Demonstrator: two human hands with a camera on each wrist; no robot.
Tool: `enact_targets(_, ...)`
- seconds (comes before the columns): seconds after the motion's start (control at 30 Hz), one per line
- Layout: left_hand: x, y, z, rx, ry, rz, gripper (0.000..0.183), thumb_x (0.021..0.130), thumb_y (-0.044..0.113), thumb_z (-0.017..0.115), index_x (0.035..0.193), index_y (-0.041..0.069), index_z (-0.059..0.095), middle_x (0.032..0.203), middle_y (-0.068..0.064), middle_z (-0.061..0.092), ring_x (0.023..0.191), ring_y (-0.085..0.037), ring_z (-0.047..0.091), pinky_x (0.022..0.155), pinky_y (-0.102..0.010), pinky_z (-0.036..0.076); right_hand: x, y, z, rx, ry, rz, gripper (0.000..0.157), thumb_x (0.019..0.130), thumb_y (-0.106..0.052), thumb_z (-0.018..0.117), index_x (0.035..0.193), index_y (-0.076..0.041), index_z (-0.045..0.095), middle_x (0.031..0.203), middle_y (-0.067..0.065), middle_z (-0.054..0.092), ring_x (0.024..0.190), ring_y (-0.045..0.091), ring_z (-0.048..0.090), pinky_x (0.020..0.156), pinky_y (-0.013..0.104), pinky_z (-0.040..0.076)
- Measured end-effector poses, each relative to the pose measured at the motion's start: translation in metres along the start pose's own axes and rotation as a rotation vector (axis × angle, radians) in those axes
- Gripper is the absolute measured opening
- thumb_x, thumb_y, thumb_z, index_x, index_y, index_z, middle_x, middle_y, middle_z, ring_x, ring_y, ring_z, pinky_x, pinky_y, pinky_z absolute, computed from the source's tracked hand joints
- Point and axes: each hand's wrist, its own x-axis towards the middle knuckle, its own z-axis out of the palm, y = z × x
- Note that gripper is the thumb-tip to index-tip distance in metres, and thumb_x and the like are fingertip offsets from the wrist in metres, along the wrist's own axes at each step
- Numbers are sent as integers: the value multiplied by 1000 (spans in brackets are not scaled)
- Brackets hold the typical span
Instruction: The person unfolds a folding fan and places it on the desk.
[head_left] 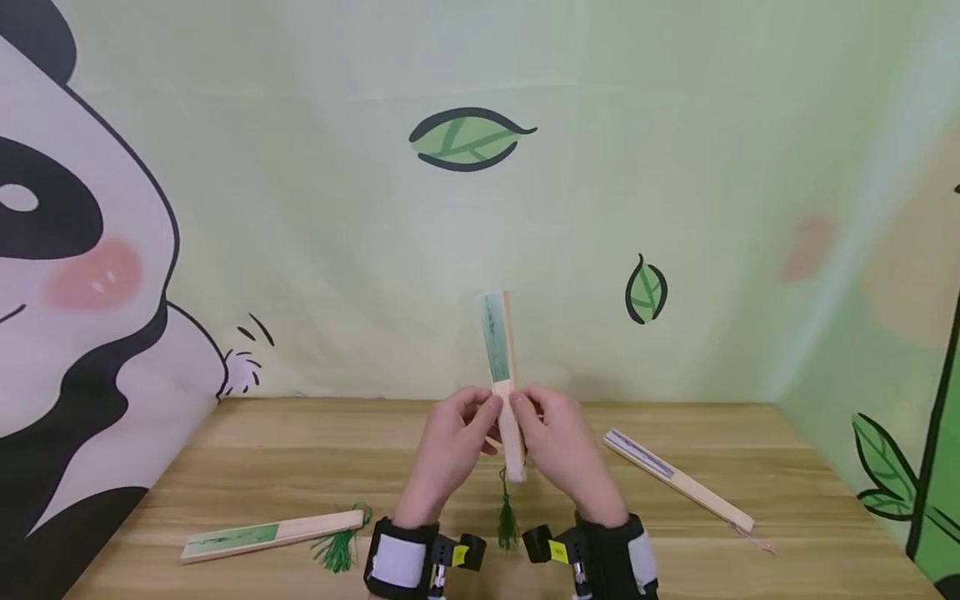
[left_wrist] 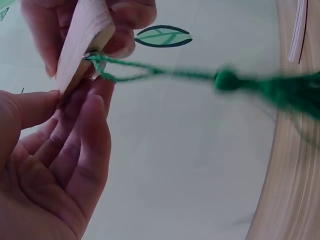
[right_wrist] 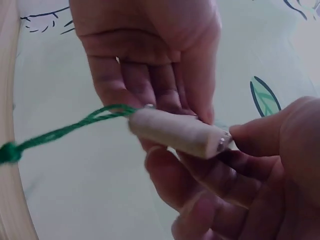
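A folded hand fan (head_left: 497,342) with a green printed leaf and pale wooden ribs stands nearly upright above the table, between both hands. My left hand (head_left: 455,442) pinches its wooden part from the left, thumb in front. From the other side my right hand (head_left: 562,446) pinches it at about the same height. A green tassel (head_left: 507,521) hangs from the fan's lower end. In the left wrist view its cord loops through the wooden end (left_wrist: 87,40). The right wrist view shows the rounded butt of the fan (right_wrist: 172,132) amid the fingers of both hands.
On the wooden table (head_left: 300,450), a second folded fan (head_left: 315,527) with a green tassel lies at the front left. A third folded fan (head_left: 697,492), purple-printed, lies slanted on the right. A printed cloth backdrop (head_left: 337,250) rises behind the table.
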Motion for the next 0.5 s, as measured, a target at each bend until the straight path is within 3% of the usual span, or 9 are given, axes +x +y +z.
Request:
enact_targets(0.2,0,-1,8,80,12,48,23,105,22,52,107,3,64,82,0,63,74,-20,63,60,-38,54,-3,-1,1,-53,81,-6,25,106,-22,49,104,-4,66,81,1,60,62,17,55,53,30,48)
enact_targets(0.33,1,0,12,78,6,58,23,105,23,51,107,4,63,82,0,63,75,-24,63,59,-40,54,-4,-3,0,-83,127,2,25,105,-22,50,102,-4,67,80,1,60,61,15,54,51,30,46)
enact_targets(0.5,1,1,14,74,9,77,22,105,24,51,107,6,63,82,0,63,73,-19,62,56,-35,52,-5,-6,-2,-66,135,32,25,105,-21,50,103,-4,67,79,2,59,60,18,54,50,30,46)
